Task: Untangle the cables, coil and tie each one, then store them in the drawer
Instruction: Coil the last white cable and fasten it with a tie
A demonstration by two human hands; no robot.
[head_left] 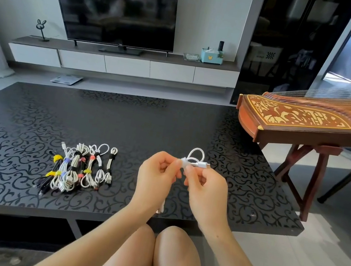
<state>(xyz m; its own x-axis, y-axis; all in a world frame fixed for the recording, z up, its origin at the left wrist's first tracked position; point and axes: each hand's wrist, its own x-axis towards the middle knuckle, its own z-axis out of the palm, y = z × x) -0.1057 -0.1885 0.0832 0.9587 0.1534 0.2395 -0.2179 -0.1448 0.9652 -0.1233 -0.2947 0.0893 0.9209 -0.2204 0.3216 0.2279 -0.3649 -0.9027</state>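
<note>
We hold a thin white looped cable [196,156] above the near edge of the dark scroll-patterned surface [124,124], fingers of left hand [157,176] and right hand [206,190] pinching it. Toward the left edge lie tied white and black cable coils [79,167]; a wooden zither [313,119] flanks the right edge.

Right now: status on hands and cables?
Left hand and right hand both pinching thin white cable, looped, above black patterned table. Pile of coiled, tied cables lying to the left. Nothing in the way.
</note>
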